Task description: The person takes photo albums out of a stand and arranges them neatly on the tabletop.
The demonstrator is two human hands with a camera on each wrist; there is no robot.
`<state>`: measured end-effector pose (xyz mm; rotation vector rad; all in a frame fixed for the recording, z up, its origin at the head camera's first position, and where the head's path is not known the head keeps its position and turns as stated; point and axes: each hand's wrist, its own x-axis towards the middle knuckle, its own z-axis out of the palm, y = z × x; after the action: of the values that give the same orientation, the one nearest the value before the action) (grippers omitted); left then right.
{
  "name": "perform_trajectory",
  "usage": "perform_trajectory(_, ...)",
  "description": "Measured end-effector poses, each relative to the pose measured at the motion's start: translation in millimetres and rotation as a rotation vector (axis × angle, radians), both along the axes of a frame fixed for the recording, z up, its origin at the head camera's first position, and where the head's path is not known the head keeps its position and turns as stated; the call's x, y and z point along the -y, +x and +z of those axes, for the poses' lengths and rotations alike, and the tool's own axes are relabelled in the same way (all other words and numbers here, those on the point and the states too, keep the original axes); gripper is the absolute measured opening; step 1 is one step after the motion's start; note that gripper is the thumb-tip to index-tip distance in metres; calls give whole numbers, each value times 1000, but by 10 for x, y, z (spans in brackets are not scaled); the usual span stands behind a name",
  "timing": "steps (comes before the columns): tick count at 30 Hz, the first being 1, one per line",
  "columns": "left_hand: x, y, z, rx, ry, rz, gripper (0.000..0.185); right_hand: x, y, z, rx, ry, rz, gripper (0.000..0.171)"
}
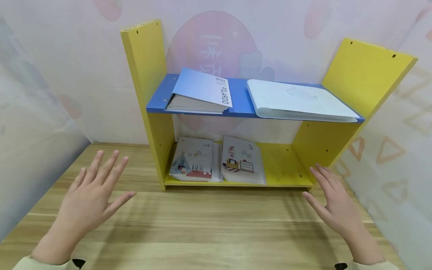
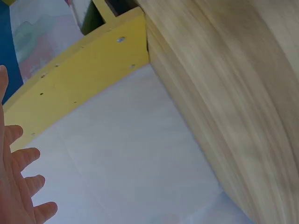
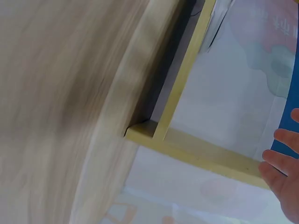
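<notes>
Two hands hovering, four books on one shelf unit.

I am holding my left hand (image 1: 91, 195) at 8 o'clock and my right hand (image 1: 332, 202) at 4 o'clock, fingers spread wide and gripping nothing, over the wooden table (image 1: 209, 225). The yellow shelf unit (image 1: 148, 75) is standing at 12 o'clock, carrying two albums (image 1: 202, 92) on its blue board and two picture books (image 1: 194, 159) below.

The left hand (image 1: 89, 198) and right hand (image 1: 334, 204) are bare — cream sleeves with black marks at the cuffs.
</notes>
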<state>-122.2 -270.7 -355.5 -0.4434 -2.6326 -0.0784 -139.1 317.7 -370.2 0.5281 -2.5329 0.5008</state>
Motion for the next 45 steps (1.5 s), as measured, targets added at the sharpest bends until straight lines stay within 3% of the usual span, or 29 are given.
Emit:
perform_trajectory(11, -337, -24, 167, -222, 150, -173, 78, 315, -136, 100, -30, -49, 44, 64)
perform_trajectory(22, -614, -70, 331, -317, 312, -276, 71, 746, -227, 256, -31, -328, 155, 57)
perform_trajectory(29, -753, -158, 431, -411, 425, -349, 66, 1021, -274, 398, -25, -448, 262, 53)
perform_trajectory(35, -860, -247, 506, -438, 520, -387, 63, 1260, -315, 509, -63, -542, 351, 52)
perform_trajectory(45, -1070, -360, 700, -428, 677, -362, 51, 1633, -346, 746, -47, -580, 404, 59)
